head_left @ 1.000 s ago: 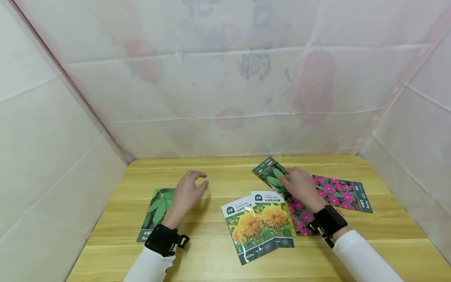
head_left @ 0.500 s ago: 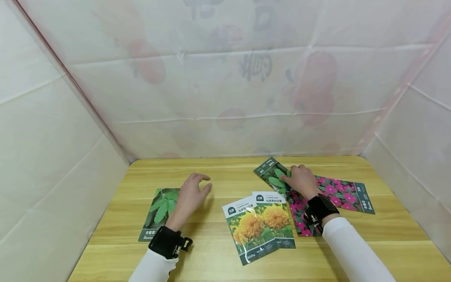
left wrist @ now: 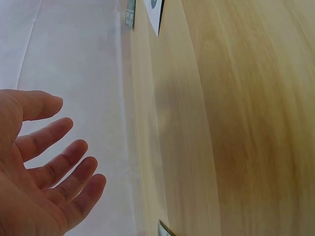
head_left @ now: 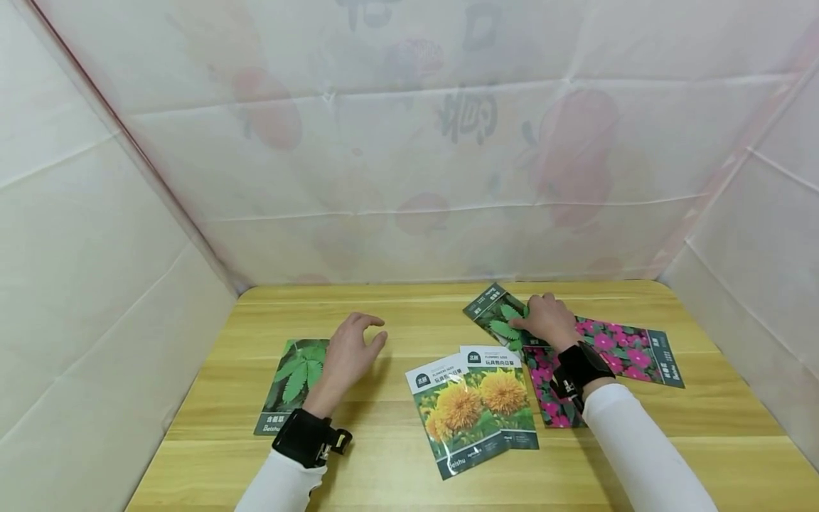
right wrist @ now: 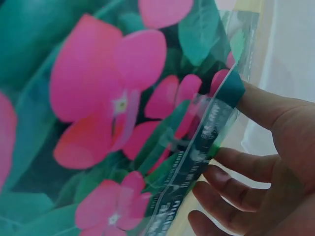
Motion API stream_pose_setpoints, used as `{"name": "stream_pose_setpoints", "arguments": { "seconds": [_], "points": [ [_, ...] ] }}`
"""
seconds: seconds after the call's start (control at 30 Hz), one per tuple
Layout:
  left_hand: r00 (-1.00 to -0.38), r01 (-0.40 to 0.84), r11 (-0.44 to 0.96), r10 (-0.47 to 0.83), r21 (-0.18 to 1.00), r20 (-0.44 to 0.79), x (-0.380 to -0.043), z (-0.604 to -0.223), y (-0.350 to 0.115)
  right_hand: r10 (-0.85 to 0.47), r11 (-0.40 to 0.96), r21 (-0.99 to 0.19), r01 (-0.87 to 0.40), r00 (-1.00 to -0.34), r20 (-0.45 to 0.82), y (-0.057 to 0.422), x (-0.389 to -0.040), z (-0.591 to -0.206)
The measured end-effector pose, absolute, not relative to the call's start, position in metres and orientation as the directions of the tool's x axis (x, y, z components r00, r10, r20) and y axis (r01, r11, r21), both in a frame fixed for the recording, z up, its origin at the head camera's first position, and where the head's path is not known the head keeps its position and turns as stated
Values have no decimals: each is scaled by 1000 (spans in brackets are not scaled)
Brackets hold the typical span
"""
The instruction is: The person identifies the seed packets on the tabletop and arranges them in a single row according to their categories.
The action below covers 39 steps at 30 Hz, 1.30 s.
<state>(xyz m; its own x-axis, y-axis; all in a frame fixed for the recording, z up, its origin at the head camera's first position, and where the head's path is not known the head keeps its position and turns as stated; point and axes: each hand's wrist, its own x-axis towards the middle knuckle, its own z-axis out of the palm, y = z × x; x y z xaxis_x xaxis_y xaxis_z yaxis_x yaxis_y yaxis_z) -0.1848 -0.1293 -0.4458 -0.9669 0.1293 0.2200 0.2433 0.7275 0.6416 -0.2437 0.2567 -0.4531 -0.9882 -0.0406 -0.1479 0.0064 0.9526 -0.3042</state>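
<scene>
My left hand (head_left: 348, 355) hovers over the table, fingers loosely bent and holding nothing, as the left wrist view (left wrist: 49, 157) also shows. It overlaps a green-leaf seed packet (head_left: 293, 377). My right hand (head_left: 549, 321) bends over a second green-leaf seed packet (head_left: 489, 309), with the thumb on the leaf picture. Its fingers curl at the edge of the packets, where a pink-flower seed packet (head_left: 550, 391) crosses the green one. In the right wrist view this pink packet (right wrist: 113, 108) fills the foreground and hides the thumb tip.
Two overlapping seed packets with yellow sunflowers (head_left: 457, 409) lie between the hands. Another pink-flower seed packet (head_left: 630, 350) lies right of my right hand. The wooden table (head_left: 211, 469) is closed in by pale cloth walls (head_left: 384, 156) behind and at both sides.
My right hand has shifted slightly toward the back and left, its fingers bending more over the packets. My left hand has hardly moved, and the packets lie as before.
</scene>
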Motion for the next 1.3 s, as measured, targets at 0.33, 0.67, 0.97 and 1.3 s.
{"name": "stream_pose_setpoints", "arguments": {
  "seconds": [0.33,0.67,0.97,1.3],
  "points": [
    [-966,246,731,128,636,226,-185,-449,-132,-112,876,-465,-124,-992,55,280,-263,-489],
    [-971,230,731,127,642,203,-185,-451,-133,-191,885,-450,-118,-974,-120,250,-241,-458],
    [-968,241,732,131,638,215,-186,-454,-132,-211,875,-466,-128,-969,-131,244,-244,-460],
    [-973,220,732,115,645,202,-185,-454,-133,-175,678,-733,-51,-980,-93,248,-246,-456]
  ]
}}
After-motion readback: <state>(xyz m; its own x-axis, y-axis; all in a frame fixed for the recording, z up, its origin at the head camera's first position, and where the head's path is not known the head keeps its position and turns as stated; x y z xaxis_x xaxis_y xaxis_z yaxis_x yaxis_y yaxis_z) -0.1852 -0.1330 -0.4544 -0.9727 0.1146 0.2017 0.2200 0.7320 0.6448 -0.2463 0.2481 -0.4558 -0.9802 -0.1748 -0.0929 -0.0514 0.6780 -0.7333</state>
